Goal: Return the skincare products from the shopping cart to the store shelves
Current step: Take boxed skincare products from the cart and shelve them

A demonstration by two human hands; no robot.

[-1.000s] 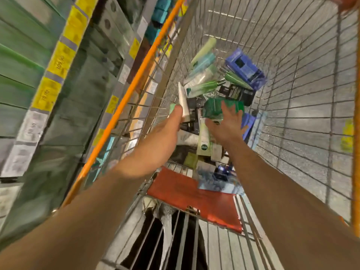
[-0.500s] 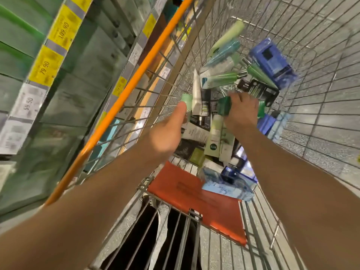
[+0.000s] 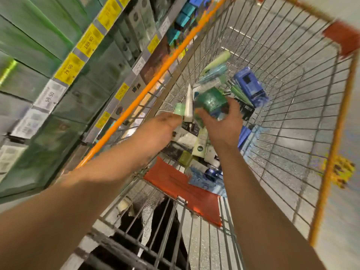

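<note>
Grey speckled floor (image 3: pixel 292 133) (blurred); yellow price tags (image 3: pixel 66 72) at left.

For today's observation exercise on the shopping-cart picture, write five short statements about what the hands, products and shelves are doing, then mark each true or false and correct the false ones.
1. The right hand holds a green box. True.
2. The left hand rests on the orange cart rim. False: it holds a white tube and a pale green product inside the cart.
3. A blue box lies in the cart. True.
4. The cart holds only one product. False: many tubes and boxes lie in it.
5. Yellow price tags line the shelves on the person's left. True.
</note>
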